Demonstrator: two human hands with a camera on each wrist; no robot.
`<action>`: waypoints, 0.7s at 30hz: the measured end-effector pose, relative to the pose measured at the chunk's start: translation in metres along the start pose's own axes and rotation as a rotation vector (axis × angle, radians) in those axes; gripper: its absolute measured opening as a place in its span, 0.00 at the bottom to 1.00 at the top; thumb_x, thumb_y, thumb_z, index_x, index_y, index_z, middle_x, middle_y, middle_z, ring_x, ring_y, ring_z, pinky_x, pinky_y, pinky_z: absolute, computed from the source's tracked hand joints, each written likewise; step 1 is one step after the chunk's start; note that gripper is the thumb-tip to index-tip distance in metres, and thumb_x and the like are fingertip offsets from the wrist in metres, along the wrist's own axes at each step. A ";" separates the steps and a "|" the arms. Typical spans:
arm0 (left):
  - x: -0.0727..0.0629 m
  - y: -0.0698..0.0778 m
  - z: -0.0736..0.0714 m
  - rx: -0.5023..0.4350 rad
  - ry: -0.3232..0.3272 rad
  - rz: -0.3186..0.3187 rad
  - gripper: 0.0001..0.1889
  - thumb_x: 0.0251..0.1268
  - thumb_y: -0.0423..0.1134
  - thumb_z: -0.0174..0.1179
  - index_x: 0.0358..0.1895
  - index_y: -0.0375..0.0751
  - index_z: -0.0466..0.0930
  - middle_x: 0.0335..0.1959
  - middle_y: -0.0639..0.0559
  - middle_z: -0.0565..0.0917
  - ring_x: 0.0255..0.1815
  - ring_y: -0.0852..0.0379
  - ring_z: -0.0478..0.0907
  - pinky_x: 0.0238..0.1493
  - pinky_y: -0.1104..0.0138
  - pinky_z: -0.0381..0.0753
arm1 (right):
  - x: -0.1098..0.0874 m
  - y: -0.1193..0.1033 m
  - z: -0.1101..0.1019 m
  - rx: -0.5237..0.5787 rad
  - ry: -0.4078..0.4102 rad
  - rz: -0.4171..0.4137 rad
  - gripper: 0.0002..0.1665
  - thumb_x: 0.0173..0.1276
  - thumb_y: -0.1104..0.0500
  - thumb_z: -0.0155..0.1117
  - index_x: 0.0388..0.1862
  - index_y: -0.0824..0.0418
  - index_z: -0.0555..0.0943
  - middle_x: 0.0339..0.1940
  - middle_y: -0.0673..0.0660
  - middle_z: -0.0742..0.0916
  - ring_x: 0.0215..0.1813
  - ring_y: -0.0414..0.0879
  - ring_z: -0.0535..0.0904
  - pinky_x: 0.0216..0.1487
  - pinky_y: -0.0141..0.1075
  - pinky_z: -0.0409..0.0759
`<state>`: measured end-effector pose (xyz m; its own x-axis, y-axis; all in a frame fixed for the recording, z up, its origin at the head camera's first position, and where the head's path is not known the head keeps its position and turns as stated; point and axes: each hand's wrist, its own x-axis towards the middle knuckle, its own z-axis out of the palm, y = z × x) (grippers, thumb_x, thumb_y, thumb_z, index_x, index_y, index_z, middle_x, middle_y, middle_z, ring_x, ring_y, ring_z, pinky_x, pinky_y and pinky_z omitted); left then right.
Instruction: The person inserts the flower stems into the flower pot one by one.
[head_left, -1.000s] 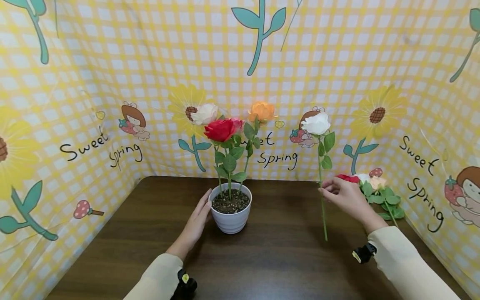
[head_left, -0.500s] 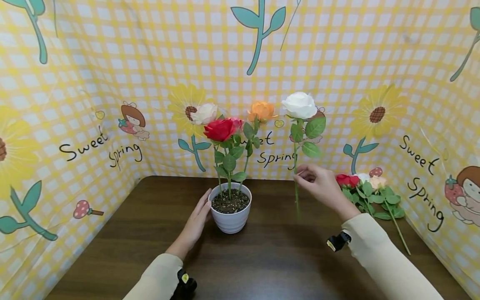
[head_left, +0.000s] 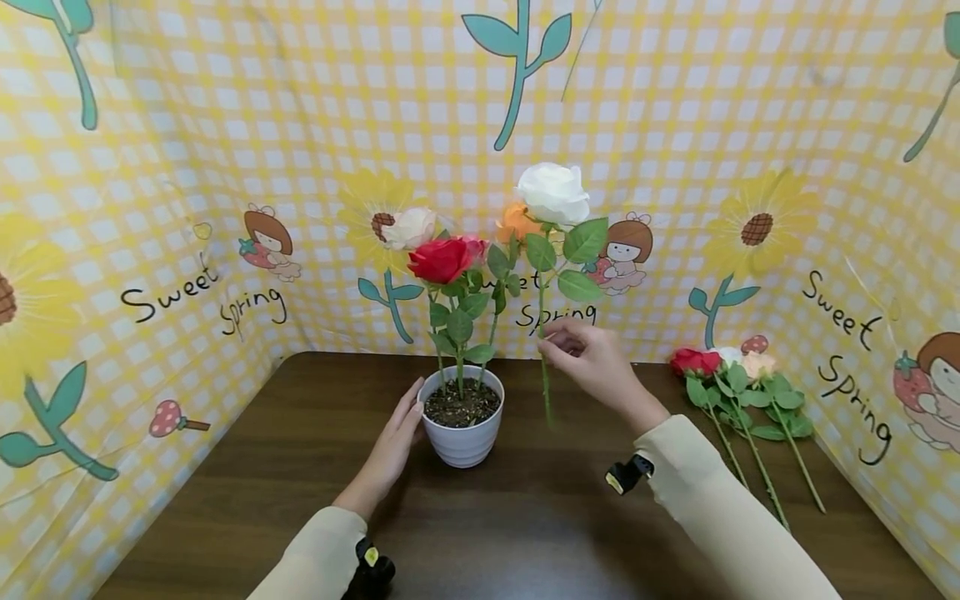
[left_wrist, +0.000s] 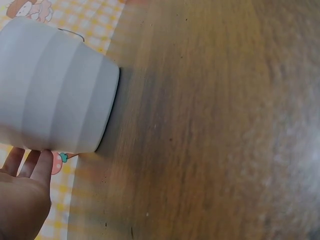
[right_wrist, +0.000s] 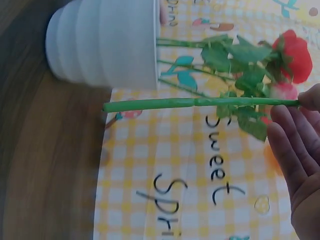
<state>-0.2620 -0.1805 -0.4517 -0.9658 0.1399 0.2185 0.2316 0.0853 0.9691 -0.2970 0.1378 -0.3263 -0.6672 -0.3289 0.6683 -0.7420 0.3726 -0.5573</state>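
Note:
In the head view a white ribbed flowerpot (head_left: 461,442) full of dark soil stands on the table. A red rose (head_left: 441,260), a cream rose (head_left: 410,228), an orange rose (head_left: 516,222) and a partly hidden pink one rise from it. My left hand (head_left: 390,442) rests its straight fingers against the pot's left side, also seen in the left wrist view. My right hand (head_left: 592,362) pinches the stem of a white rose (head_left: 555,194) between thumb and fingers, right of the pot. The right wrist view shows the stem's bare lower end (right_wrist: 150,104) in the air beside the pot.
On the right of the brown table (head_left: 480,533) lie several loose roses: a red one (head_left: 695,361), a peach one (head_left: 758,364) and a white one between them, stems toward the front. A yellow checked cloth (head_left: 480,100) hangs behind and at both sides.
My right hand has carried the white rose left and upward, from near the loose roses to beside the pot, now overlapping the orange rose. My left hand stays at the pot.

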 end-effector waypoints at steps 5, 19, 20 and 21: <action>0.000 -0.004 -0.002 0.006 0.006 -0.006 0.28 0.85 0.47 0.37 0.81 0.47 0.49 0.81 0.42 0.49 0.78 0.42 0.48 0.70 0.39 0.57 | 0.010 -0.009 0.017 0.052 0.007 -0.043 0.09 0.69 0.60 0.70 0.44 0.63 0.86 0.30 0.49 0.88 0.30 0.41 0.84 0.31 0.34 0.82; 0.000 -0.003 -0.002 0.018 0.007 -0.002 0.28 0.85 0.49 0.38 0.81 0.48 0.50 0.81 0.42 0.49 0.78 0.41 0.48 0.69 0.39 0.58 | 0.040 -0.042 0.062 0.097 0.010 -0.178 0.08 0.71 0.60 0.67 0.46 0.61 0.85 0.36 0.53 0.90 0.34 0.39 0.86 0.35 0.34 0.84; 0.000 -0.003 -0.002 0.019 0.006 -0.001 0.28 0.85 0.48 0.38 0.81 0.48 0.50 0.81 0.42 0.49 0.78 0.41 0.48 0.70 0.39 0.58 | 0.041 -0.043 0.065 0.098 0.009 -0.179 0.08 0.71 0.60 0.67 0.46 0.61 0.85 0.36 0.54 0.90 0.34 0.39 0.86 0.35 0.34 0.84; 0.000 -0.002 -0.001 0.018 0.004 0.002 0.28 0.85 0.48 0.38 0.81 0.48 0.50 0.81 0.42 0.49 0.78 0.41 0.48 0.70 0.39 0.57 | 0.042 -0.043 0.067 0.093 0.008 -0.179 0.08 0.71 0.60 0.67 0.47 0.61 0.85 0.36 0.54 0.90 0.34 0.39 0.86 0.35 0.34 0.84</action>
<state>-0.2632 -0.1820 -0.4537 -0.9658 0.1362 0.2205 0.2351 0.1024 0.9666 -0.2972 0.0493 -0.3074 -0.5237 -0.3760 0.7644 -0.8519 0.2267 -0.4721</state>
